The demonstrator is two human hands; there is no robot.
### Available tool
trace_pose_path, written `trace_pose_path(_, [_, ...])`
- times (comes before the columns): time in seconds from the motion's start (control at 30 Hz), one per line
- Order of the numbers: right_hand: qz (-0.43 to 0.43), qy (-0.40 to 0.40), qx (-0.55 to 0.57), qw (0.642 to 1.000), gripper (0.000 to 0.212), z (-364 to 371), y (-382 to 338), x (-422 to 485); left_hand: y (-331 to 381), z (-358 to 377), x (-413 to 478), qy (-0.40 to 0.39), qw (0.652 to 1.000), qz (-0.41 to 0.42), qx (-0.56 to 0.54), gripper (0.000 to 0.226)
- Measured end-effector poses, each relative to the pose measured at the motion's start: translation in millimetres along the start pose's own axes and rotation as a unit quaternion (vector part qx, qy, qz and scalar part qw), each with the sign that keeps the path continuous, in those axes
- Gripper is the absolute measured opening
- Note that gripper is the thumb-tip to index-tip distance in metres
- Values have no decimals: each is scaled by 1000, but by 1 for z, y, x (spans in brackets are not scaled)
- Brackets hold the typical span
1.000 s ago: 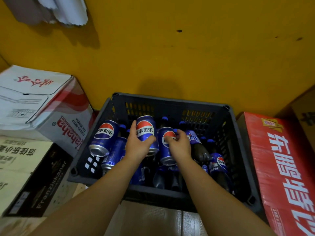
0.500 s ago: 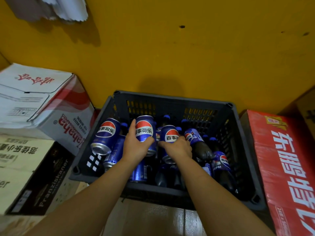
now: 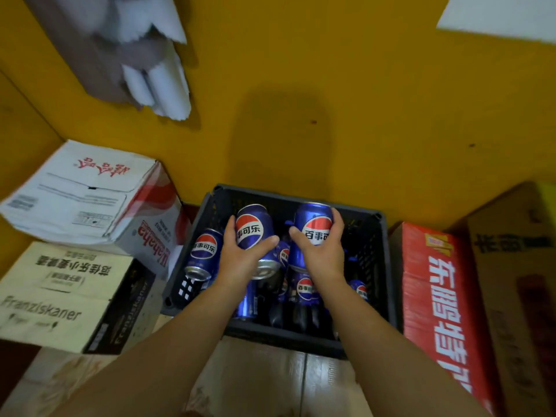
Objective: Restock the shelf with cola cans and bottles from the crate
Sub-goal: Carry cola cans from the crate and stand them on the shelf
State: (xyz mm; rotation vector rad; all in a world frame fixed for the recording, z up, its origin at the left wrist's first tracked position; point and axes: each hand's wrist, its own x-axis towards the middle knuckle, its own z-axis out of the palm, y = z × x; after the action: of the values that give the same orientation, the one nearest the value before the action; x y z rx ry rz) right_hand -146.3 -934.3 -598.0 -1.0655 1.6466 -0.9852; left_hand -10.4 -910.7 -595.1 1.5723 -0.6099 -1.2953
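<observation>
1. The dark grey plastic crate with holes in its walls sits on the floor against the yellow wall. Everything else is told from this crate.
2. The left hand is wrapped around a round blue metal cola can, held over the left half of the crate.
3. The right hand is wrapped around a second blue metal cola can, held over the middle of the crate, near its back wall.
4. A third blue can leans on the crate's left rim. Dark plastic cola bottles with blue labels lie lower down inside the crate.
5. The cans look smooth, shiny and hard. If they are full, I think they are a bit heavy but easy for one hand.
6. Smooth metal can slip. The best place to hold is around the middle, where both hands are now.
7. A dropped can could dent, so a firm hold seems wise.
8. The bottles look softer and longer. I think the narrow neck or the middle is best for them.
9. Left of the crate are white and tan cardboard boxes. Right of it is a red cardboard box.
10. No shelf shows here.
</observation>
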Motion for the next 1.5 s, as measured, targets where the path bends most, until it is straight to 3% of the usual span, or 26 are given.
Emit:
trace_pose_path(0.23, [79,-64,135,986,86,-50,-145,-48,143,-2,-74,9,999,29,-13,98])
trace_pose_path(0.4, [72,-136,156,976,97,-70,-243,-89,242,-17,-124,21,999,30,-35,94])
trace_pose_path(0.57, [-52,-152,122,980,101,-77,-341,-133,335,-33,-171,15,994,100,-35,88])
trace_pose_path(0.77, [-219,-124,86,964,104,-79,-452,-176,430,-59,-239,48,970,239,1,96])
trace_pose_path(1.07, [-403,-269,105,868,104,-94,-538,-283,488,-118,-404,234,886,400,24,98])
trace_pose_path(1.33, [-424,-462,159,763,102,-70,-561,-436,452,-181,-567,419,797,433,34,97])
trace_pose_path(1.5, [-416,-583,189,672,104,-47,-549,-555,413,-232,-676,531,736,418,30,97])
